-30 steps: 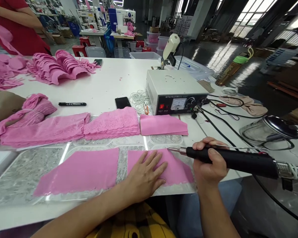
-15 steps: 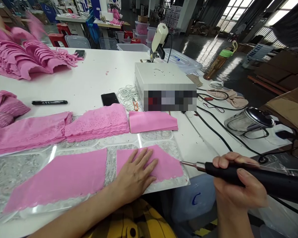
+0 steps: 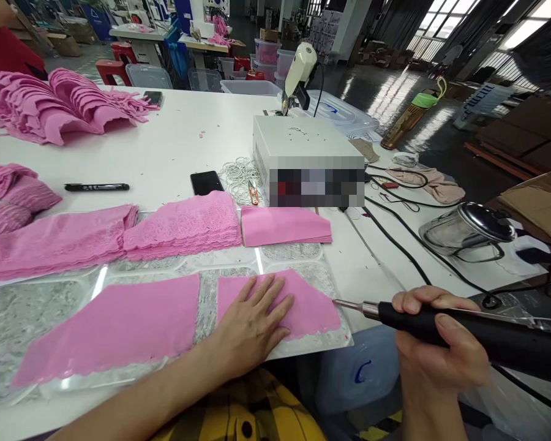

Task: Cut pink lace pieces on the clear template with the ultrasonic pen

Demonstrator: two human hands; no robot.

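Note:
My left hand (image 3: pixel 252 321) lies flat with its fingers spread on a pink fabric piece (image 3: pixel 310 306) with a slanted right side. My right hand (image 3: pixel 441 340) is wrapped round a thick black hand tool (image 3: pixel 411 320) with a slim metal tip. That tip meets the right corner of the fabric piece. A second, larger pink piece (image 3: pixel 119 324) is spread out to the left. Both pieces rest on a grey marbled sheet (image 3: pixel 206 306) at the table's front edge.
Behind the sheet lie stacked lace-patterned pink pieces (image 3: pixel 183 226) and a folded pink piece (image 3: pixel 284 225). A pale box (image 3: pixel 307 141) with cables, a phone (image 3: pixel 206 182), a marker (image 3: pixel 96 187) and a glass mug (image 3: pixel 466 229) share the table. Ruffled pink fabric (image 3: pixel 68 110) lies far left, by a co-worker's arm.
The view has shifted slightly. At the far left the co-worker's hand has moved up off the ruffled fabric, which now lies down. My hands and the tool tip keep their places on the fabric.

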